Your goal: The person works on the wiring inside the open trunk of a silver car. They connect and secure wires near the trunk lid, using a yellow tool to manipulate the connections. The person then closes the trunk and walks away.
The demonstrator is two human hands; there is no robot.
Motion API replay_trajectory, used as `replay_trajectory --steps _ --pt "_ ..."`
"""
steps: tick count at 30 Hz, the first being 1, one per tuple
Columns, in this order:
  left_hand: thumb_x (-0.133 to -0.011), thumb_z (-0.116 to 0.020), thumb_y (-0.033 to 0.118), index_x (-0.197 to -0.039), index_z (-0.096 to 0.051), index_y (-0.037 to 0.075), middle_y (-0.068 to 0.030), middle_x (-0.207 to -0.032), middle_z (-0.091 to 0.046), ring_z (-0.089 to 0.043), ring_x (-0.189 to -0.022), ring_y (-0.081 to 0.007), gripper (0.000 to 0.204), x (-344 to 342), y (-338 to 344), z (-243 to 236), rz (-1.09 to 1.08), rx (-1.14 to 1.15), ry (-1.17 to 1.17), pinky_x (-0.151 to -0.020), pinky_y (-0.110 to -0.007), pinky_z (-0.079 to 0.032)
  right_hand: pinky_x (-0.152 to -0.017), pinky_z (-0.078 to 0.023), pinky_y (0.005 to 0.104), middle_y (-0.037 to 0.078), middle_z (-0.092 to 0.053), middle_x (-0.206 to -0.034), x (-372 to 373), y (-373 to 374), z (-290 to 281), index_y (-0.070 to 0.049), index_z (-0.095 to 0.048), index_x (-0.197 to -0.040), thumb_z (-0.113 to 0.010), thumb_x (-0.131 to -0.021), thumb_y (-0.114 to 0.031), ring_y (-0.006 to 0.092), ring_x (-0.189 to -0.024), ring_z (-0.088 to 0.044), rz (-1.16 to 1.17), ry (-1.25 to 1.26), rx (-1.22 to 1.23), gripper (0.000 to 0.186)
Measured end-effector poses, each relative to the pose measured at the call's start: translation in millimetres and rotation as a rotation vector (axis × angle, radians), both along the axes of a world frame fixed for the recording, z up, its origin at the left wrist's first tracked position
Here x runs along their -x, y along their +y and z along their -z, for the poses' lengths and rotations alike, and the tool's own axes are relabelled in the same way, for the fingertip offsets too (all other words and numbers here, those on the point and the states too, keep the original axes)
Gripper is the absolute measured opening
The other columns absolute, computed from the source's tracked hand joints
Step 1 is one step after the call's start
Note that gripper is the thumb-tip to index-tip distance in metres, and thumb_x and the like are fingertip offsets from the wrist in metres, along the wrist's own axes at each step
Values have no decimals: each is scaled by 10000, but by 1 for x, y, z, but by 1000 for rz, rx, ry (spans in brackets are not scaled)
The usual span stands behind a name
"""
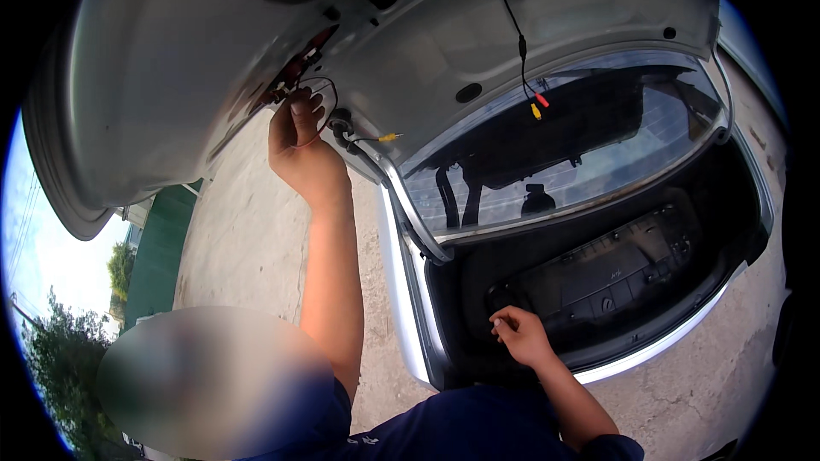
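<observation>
Up at the underside of a raised silver trunk lid (162,77), my left hand (301,141) is closed beside a red tail light (299,60). Its bent fingers pinch a thin wire (335,90) that loops from the light. A yellow plug (389,137) on a thin lead sticks out just right of that hand. Lower down, my right hand (523,337) hovers over the trunk's near left part with its fingers curled in. Whether anything is between those fingertips is too small to tell. A black cable (522,47) with a red and a yellow plug hangs from the lid.
Below the lid lies the dark trunk (478,290), with a black trim panel (611,269) in it. A metal hinge arm (410,205) rises at the trunk's left. Behind is the rear window (564,145). Concrete ground (248,230) surrounds the car; a blurred patch covers the lower left.
</observation>
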State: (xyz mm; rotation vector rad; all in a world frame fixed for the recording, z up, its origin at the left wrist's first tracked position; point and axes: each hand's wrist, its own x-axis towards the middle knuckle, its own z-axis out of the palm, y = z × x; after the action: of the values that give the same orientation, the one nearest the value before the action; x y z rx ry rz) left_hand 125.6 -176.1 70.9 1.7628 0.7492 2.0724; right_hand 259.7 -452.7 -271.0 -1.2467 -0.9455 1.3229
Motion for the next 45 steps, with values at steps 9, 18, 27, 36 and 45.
replay_trajectory --steps 9,18,27,36,45 --pt "-1133 -619 283 -1220 -642 -47 -175 -1176 -717 -707 -1027 -224 341 30 -46 6 240 61 -158 -1033 -385 -558 -726 -560 293 73 -754 -854 9 13 -15 -2 -749 -1089 -688 -1019 -103 125 -755 -708 -33 -38 -35 137" --pt "-1115 -639 191 -1202 -656 -42 -179 -1218 -696 -680 -1075 -237 250 57 -65 22 291 125 -100 -1033 -381 -543 -726 -544 300 72 -747 -861 -10 113 -110 -7 -738 -1103 -683 -1029 -105 127 -747 -680 -45 -92 -290 135" --pt "-1110 -645 197 -1225 -673 -21 -159 -1248 -708 -695 -1091 -226 247 64 -61 20 241 169 -54 -1005 -377 -550 -765 -576 405 139 -779 -906 9 297 -267 -15 -728 -1064 -763 -984 -309 294 -826 -750 402 -310 -608 307" --pt "-1091 -682 224 -1353 -621 -20 -168 -1331 -695 -712 -1149 -266 363 60 -59 3 107 132 117 -992 -384 -557 -695 -563 430 136 -709 -760 44 327 -268 -27 -625 -856 -790 -894 -113 360 -733 -723 453 -274 -781 190" --pt "-1123 -601 182 -1433 -592 -52 -167 -1361 -707 -735 -1146 -274 388 41 -19 -18 93 34 244 -917 -364 -608 -874 -560 441 167 -729 -1060 25 270 -215 -36 -745 -1214 -651 -1002 -78 351 -964 -710 143 -624 -765 236"
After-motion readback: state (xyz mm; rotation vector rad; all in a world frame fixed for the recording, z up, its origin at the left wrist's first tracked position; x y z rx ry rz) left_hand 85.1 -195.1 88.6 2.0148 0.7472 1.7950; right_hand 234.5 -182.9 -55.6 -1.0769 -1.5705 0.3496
